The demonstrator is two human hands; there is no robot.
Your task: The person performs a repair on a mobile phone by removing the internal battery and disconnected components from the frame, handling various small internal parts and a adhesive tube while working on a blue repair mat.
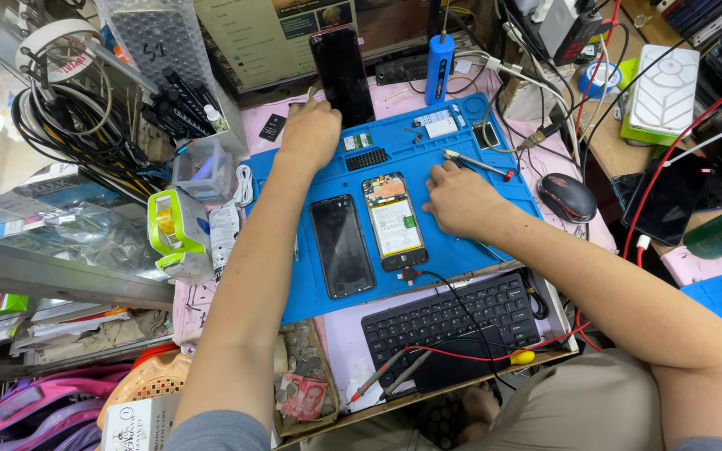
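Observation:
A blue work mat [461, 250] lies on the bench. On it rest an opened phone [394, 221] with its insides showing and, to its left, a black back cover or screen [342, 245]. My left hand [311, 134] reaches to the mat's far left corner, fingers curled down by the foot of a dark phone [342, 71] propped upright. My right hand [459, 199] rests on the mat just right of the opened phone, fingers bent; what it holds, if anything, is hidden. Tweezers [478, 163] lie just beyond it.
A black keyboard [449, 321] with red and black probe leads [461, 355] sits near me. A mouse [567, 196] is at right, a blue cylinder [439, 57] at the back, a small plastic bin [202, 169] and cable coils [68, 125] at left.

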